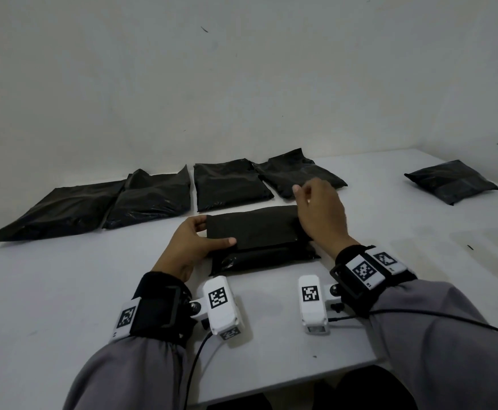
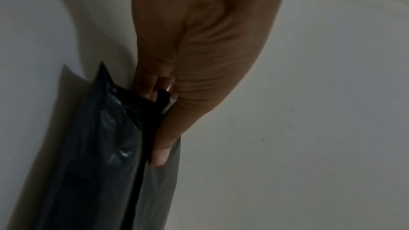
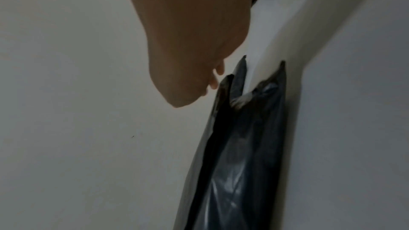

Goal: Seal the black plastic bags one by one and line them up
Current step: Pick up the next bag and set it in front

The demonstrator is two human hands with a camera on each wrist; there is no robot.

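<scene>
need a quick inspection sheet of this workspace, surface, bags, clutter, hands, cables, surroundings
surface: white table, a few small dark specks
job's things: four black bags in a row at the back; one bag in front with its flap folded over; one separate bag far right
clutter: nothing seen
hands: left hand pinches the front bag's left edge; right hand lifted over its right end, fingers curled, grip unclear
cables: black cable from each wrist camera
surroundings: bare white wall

A white table [image 1: 390, 232] carries six black plastic bags [image 1: 230, 182], one apart at right.
</scene>
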